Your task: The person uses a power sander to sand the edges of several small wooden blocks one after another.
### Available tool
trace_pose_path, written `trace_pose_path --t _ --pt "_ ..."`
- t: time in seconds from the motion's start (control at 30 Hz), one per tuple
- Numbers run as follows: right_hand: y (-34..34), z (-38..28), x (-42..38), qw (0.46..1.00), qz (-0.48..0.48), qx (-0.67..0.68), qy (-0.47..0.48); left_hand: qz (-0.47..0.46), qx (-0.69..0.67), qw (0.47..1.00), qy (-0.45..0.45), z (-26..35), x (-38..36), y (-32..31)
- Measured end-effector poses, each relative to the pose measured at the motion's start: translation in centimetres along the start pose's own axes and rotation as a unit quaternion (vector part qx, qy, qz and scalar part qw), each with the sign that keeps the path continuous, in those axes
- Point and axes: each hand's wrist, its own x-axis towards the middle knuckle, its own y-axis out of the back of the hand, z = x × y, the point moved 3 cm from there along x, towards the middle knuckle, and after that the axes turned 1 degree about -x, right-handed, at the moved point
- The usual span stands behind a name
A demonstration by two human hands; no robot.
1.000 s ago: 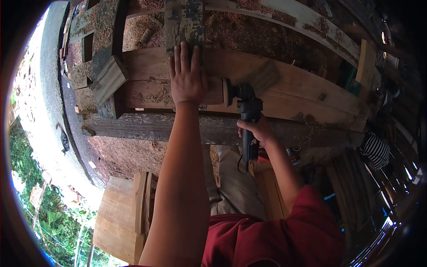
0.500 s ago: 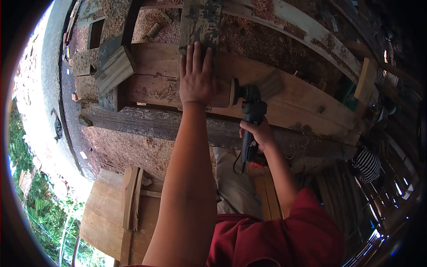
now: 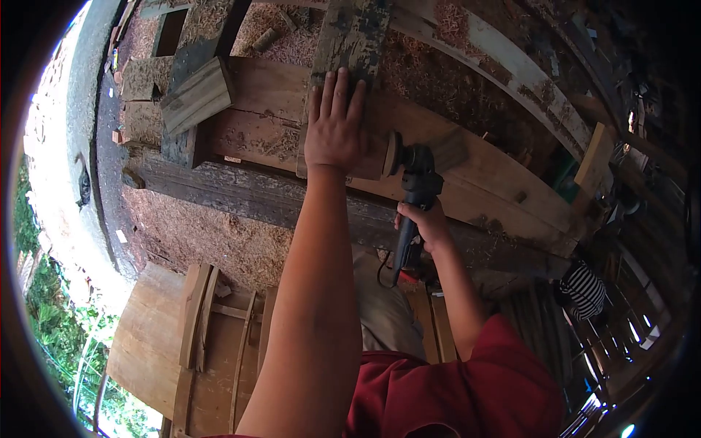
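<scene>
My left hand (image 3: 334,131) lies flat, fingers stretched out, on a short wooden piece (image 3: 371,162) that rests on the bench planks. Its thumb side is partly hidden. In my right hand (image 3: 426,225) is the handle of a black angle grinder (image 3: 421,187), held with the head pointing away from me. The grinder's round disc (image 3: 393,155) stands upright at the right end of the wooden piece and seems to touch it. A dark, weathered board (image 3: 349,45) extends away beyond my left fingertips.
A loose wood offcut (image 3: 196,96) lies on the slats to the left. Shavings (image 3: 212,233) cover the ground this side of the long dark beam (image 3: 219,187). Plywood (image 3: 146,332) with narrow strips stands lower left. A striped cloth (image 3: 585,290) lies at the right.
The whole view has shifted and turned slightly, so most things sit a little differently in it. My left hand stays on the wooden piece, and the grinder's disc remains at its right end.
</scene>
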Motion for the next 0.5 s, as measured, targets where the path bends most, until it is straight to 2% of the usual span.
trace_pose_path --t 0.5 --pt "-0.69 -0.19 0.02 1.0 0.019 0.012 -0.01 0.008 0.001 1.0 0.001 -0.01 -0.12 -0.28"
